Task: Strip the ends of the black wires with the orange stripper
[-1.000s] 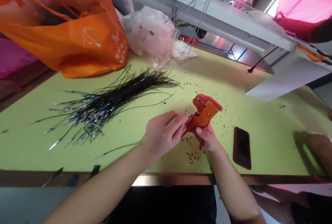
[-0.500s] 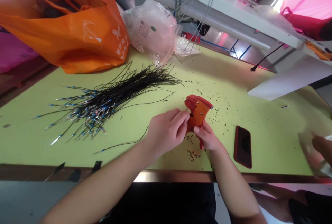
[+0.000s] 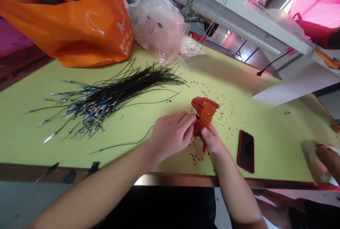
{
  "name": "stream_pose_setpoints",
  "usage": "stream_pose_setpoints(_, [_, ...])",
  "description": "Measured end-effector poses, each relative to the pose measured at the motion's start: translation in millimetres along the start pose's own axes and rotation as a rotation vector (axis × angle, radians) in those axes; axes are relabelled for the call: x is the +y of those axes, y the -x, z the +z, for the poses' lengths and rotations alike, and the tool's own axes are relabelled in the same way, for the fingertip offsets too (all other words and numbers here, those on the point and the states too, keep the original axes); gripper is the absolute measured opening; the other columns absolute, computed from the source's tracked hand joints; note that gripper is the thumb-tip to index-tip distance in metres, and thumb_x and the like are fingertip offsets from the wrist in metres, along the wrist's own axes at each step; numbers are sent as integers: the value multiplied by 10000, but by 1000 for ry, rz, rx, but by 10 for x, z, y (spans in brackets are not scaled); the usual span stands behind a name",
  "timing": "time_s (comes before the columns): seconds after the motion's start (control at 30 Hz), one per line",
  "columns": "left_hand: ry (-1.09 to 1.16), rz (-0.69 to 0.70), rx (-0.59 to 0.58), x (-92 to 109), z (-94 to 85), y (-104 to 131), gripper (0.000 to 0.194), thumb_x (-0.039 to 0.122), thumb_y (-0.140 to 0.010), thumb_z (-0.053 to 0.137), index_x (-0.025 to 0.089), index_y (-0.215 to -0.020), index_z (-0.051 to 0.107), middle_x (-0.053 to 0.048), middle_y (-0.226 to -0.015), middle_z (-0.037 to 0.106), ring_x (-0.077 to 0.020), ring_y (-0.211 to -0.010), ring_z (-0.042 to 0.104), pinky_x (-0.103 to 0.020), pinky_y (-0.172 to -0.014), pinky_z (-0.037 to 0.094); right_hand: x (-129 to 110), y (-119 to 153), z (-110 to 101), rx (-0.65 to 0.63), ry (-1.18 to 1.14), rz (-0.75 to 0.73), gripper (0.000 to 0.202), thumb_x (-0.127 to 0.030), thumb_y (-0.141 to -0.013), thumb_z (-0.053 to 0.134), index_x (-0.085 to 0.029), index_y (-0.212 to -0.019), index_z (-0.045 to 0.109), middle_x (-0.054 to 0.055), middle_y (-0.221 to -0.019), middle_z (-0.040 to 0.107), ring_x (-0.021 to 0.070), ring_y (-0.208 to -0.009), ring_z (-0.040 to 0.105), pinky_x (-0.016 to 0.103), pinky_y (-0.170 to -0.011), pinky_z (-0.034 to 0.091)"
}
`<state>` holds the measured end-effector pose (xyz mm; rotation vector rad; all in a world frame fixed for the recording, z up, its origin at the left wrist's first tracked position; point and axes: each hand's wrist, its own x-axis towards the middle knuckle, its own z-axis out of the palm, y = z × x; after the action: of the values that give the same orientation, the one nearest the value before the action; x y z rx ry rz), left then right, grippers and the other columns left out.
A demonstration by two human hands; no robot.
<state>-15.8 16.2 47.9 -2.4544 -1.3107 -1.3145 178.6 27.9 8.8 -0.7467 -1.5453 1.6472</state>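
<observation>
My right hand (image 3: 211, 138) is wrapped round the handle of a red and orange wire stripper (image 3: 207, 113), whose head points up and to the left. Pinched in my left hand (image 3: 174, 133), close against the tool's jaws, is a black wire (image 3: 127, 144); it trails out to the left and ends in a blue and silver terminal. The wire's other end is hidden by my fingers. Left of the tool lies a large bundle of black wires (image 3: 132, 85) with blue-collared terminals at their left ends.
An orange bag (image 3: 79, 34) and a clear plastic bag (image 3: 159, 30) stand behind the bundle. A phone (image 3: 245, 152) lies on the right of the green table (image 3: 281, 144). Black scraps (image 3: 197, 157) are scattered round the tool. Another person's hand (image 3: 329, 158) is at the far right.
The view has shifted slightly, so the bundle and the phone appear a little further left. Both hands keep their grips, on the wire and the tool.
</observation>
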Motion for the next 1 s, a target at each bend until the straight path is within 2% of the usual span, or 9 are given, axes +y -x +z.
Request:
stream_pose_setpoints(0.1, [10,-8,-11,-2,9,6,213,143,-990,468,203,-903,653,-4,-728,700,-140,-582,591,-272,-537,389,-35,-7,10,1,9,9,590,-801,-943,617,-217,-866,656,23,-689,660,193,-654,682,356,-641,633])
stream_pose_setpoints(0.27, [-3,3,11,-10,30,14,212,153,-999,468,200,-957,671,-8,-740,711,-146,-593,611,-274,-540,389,-48,-33,58,34,-9,9,601,-816,-919,637,-227,-802,604,-19,-594,598,162,-552,640,288,-510,569])
stream_pose_setpoints(0.47, [6,-5,11,-2,44,18,199,141,-989,472,200,-953,659,-5,-737,705,-156,-596,616,-287,-537,381,-34,-34,71,33,-38,7,589,-796,-927,647,-227,-787,591,-31,-575,587,142,-512,615,258,-468,531])
stream_pose_setpoints(0.7, [13,-5,12,-4,28,11,195,142,-1004,477,197,-996,664,-1,-735,702,-148,-584,597,-284,-538,376,39,-24,96,85,-47,-26,575,-770,-974,602,-247,-748,527,-76,-494,457,114,-412,472,244,-415,456])
stream_pose_setpoints(0.8, [11,5,38,-6,20,3,183,151,-1028,491,191,-958,655,10,-702,675,-136,-565,567,-280,-536,362,-5,-58,89,114,-85,-108,487,-690,-985,655,-242,-810,582,-61,-570,494,127,-475,502,265,-473,504])
stream_pose_setpoints(0.9, [21,19,42,-7,20,3,190,150,-1041,494,195,-932,643,20,-694,658,-126,-567,556,-270,-542,365,-80,-89,55,191,-135,-185,324,-554,-971,746,-253,-915,641,-37,-688,555,157,-618,591,312,-631,596])
stream_pose_setpoints(1.0, [19,34,39,-11,35,16,180,133,-1036,498,196,-943,638,21,-711,662,-125,-585,566,-269,-550,380,-114,-96,25,272,-142,-186,244,-474,-946,798,-281,-1016,667,-10,-814,630,181,-759,653,358,-774,627])
